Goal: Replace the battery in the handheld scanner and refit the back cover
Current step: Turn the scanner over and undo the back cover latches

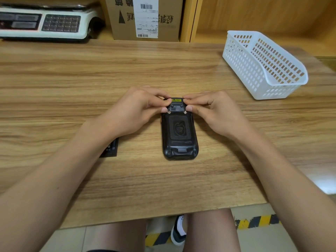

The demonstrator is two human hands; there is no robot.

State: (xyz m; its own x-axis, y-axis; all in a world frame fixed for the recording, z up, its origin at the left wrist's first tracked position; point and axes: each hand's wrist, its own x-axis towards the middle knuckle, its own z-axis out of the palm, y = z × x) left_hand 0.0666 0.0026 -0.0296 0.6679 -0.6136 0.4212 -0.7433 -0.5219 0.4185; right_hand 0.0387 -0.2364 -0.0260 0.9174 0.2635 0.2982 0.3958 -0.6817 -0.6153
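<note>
Scanner [179,131] lies face down near the table's [72,79] middle, back cover [179,130] on. Fingertips of left hand [138,113] and right hand [214,113] pinch its far end, thumbs beside the two small metal latches; fingers curled close, gripping only the scanner. Judged step: working the cover's latches, locking or releasing unclear. Flat black battery [111,148] lies under the left forearm. Next move needs even pressure on both latches. White basket [263,64] sits at far right corner.
</note>
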